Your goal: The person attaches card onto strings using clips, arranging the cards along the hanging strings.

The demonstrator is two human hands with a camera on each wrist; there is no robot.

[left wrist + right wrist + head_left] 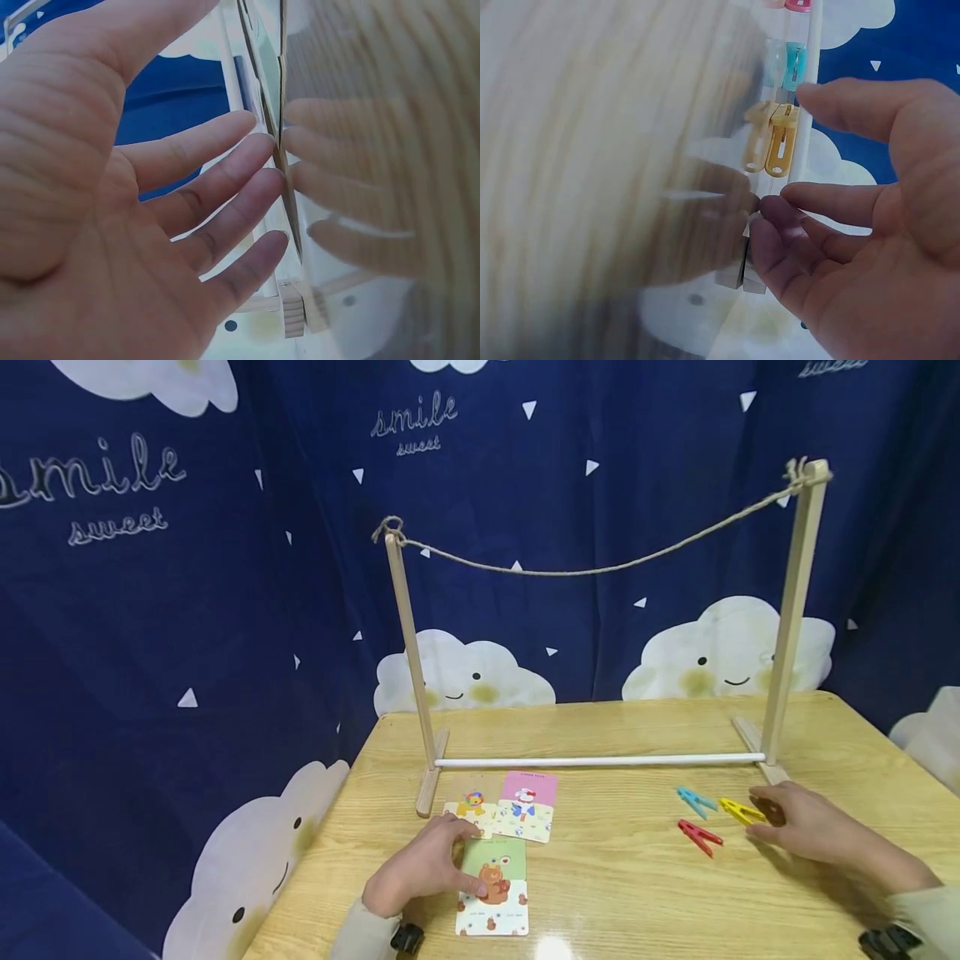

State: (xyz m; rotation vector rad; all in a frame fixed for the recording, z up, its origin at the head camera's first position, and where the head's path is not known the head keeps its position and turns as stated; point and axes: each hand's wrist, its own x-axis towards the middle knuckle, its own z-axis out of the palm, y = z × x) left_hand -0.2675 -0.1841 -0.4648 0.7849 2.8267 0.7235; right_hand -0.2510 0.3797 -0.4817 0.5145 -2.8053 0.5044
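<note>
Three picture cards lie on the wooden table [615,893] in front of a small rack. My left hand [463,858] rests with straight fingers on the green bear card [495,893], thumb by its left edge; in the left wrist view my fingertips [264,180] touch the card's edge. The yellow lion card [471,810] and pink card [528,806] lie just beyond. My right hand [761,816] lies relaxed on the table, fingertips at the end of the yellow clothespin [741,811] [776,142], gripping nothing. A blue clothespin [696,800] and a red clothespin [700,837] lie to its left.
The rack has two wooden posts [411,668], a sagging rope [585,570] between their tops and a white rod [600,762] along the base. A dark blue cloud-print curtain [187,610] hangs behind and to the left of the table.
</note>
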